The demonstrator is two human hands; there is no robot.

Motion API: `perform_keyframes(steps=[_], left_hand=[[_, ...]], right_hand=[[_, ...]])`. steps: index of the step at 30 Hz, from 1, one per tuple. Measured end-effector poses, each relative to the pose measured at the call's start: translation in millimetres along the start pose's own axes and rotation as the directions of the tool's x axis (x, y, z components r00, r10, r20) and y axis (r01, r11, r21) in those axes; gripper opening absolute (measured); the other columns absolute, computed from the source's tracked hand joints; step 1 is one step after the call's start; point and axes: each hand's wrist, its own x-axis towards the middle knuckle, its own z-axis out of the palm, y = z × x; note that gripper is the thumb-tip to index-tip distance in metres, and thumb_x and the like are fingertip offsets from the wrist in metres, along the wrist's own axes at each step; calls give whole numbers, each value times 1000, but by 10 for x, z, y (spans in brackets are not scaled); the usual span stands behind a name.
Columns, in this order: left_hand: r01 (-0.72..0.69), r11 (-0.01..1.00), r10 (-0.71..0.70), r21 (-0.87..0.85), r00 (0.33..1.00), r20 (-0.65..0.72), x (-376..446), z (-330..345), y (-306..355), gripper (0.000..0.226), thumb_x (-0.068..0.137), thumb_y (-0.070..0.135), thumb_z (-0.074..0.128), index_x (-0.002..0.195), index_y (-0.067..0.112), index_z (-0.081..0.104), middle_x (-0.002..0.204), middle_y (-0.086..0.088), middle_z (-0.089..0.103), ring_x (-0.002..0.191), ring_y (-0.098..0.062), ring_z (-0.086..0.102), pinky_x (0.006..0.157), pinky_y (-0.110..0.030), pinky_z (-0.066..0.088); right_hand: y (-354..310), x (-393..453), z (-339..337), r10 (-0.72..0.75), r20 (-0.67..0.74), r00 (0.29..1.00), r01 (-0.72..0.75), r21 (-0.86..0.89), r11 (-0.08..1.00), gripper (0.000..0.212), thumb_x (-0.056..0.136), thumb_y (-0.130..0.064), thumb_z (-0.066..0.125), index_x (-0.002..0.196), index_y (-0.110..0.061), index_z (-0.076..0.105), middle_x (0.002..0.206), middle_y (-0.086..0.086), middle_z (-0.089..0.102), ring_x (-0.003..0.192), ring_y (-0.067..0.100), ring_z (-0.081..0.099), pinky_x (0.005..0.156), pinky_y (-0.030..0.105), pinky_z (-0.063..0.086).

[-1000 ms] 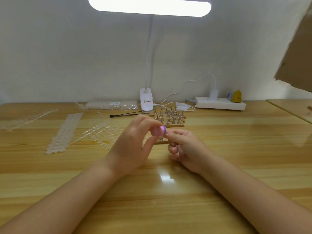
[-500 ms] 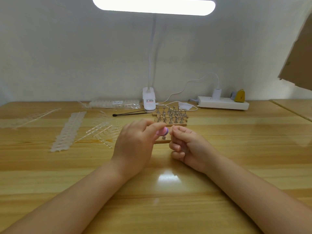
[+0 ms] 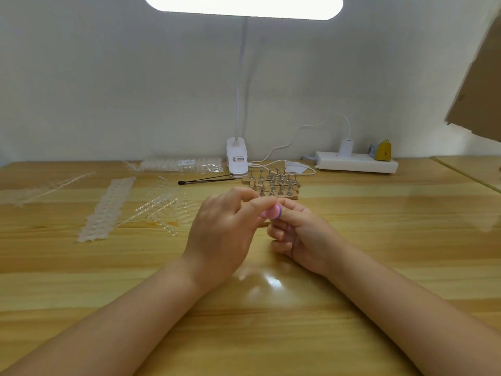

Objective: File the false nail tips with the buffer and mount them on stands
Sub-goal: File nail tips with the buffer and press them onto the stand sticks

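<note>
Two bare hands meet above the middle of a wooden table [image 3: 352, 267], forearms reaching in from the near edge. The left hand [image 3: 219, 240] pinches a small pink and purple buffer [image 3: 273, 212] between thumb and forefinger, its other fingers loosely curled above. The right hand [image 3: 303, 237] sits just to the right of it, its forefinger and thumb closed together at the buffer's purple end, the remaining fingers curled into the palm; whatever nail tip it may be pinching there is too small and hidden to make out. Just beyond the fingertips stands a wooden block of metal stands [image 3: 272, 183], set in rows. Farther back from the left hand, a thin black stick [image 3: 208, 180] lies pointing toward the clip base of a white desk lamp [image 3: 237, 158], whose bright bar hangs overhead. Well off to the left of the left hand lie clear plastic strips of nail tips [image 3: 108, 207], with a scatter of bare clear sprues [image 3: 162, 210] between them and the hand, and a clear packet [image 3: 181, 164] near the wall. Beyond the right hand, against the wall, a white power strip [image 3: 355, 164] holds a plug and cable.
</note>
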Motion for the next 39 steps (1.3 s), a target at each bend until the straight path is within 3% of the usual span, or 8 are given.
perform_keyframes(steps=[4, 8, 14, 18, 22, 27, 32, 39], left_hand=[[65, 994, -60, 87, 996, -61, -12, -19, -105, 25, 81, 9, 69, 106, 16, 69, 94, -7, 64, 80, -29, 63, 72, -41, 45], [-120, 986, 129, 116, 989, -76, 6, 18, -22, 32, 86, 19, 69, 112, 30, 53, 96, -3, 62, 74, -21, 55, 77, -35, 38], [-25, 986, 38, 165, 996, -76, -14, -25, -137, 33, 81, 15, 75, 107, 29, 59, 95, -3, 61, 76, -26, 59, 77, -35, 36], [-168, 970, 183, 176, 981, -70, -2, 49, -14, 36, 81, 16, 73, 108, 31, 56, 101, 3, 56, 73, -18, 51, 79, -32, 35], [-23, 989, 28, 149, 999, -31, -14, -13, -131, 35, 77, 12, 77, 105, 28, 65, 96, -2, 63, 78, -27, 60, 80, -36, 37], [-118, 990, 123, 79, 990, -67, 13, 35, -10, 38, 84, 14, 71, 112, 31, 54, 100, 2, 66, 79, -22, 63, 81, -38, 41], [31, 990, -29, 137, 999, -17, -26, 11, -97, 23, 84, 15, 71, 106, 21, 69, 100, -1, 67, 85, -28, 65, 81, -38, 42], [38, 992, -38, 118, 999, 2, -14, 38, -31, 19, 87, 19, 69, 106, 19, 69, 97, 0, 68, 83, -25, 66, 79, -39, 44]], right_hand=[[-22, -1, -3, 32, -20, 999, -31, 48, 998, 17, 92, -19, 51, 78, -13, 57, 56, -3, 33, 46, 7, 37, 37, 15, 24], [-16, -5, -4, 30, 31, 999, -28, -52, 998, 9, 86, -11, 52, 79, -15, 55, 55, -6, 36, 47, 6, 37, 39, 16, 23], [-29, 9, -43, 72, 66, 995, -72, -7, 997, 12, 83, -25, 55, 77, -15, 52, 57, -5, 32, 47, 7, 39, 39, 16, 23], [-22, 4, -55, 63, 113, 992, -54, -78, 995, 10, 86, -10, 48, 85, -14, 57, 59, -5, 36, 49, 7, 40, 40, 17, 26], [-48, -4, -57, 87, 121, 989, -82, -41, 996, 12, 85, -25, 51, 79, -14, 51, 59, -4, 32, 50, 8, 40, 40, 17, 27], [-31, -9, -43, 53, 121, 991, -43, -77, 996, 4, 80, -19, 54, 78, -17, 58, 56, -6, 38, 48, 7, 40, 40, 16, 25], [-43, -6, -50, 63, 88, 994, -62, -13, 998, 14, 85, -26, 54, 78, -14, 52, 57, -4, 34, 48, 7, 39, 38, 16, 26], [-32, -10, -61, 18, 76, 997, -20, 35, 999, 8, 87, -21, 54, 83, -15, 53, 58, -5, 42, 48, 6, 42, 37, 14, 28]])
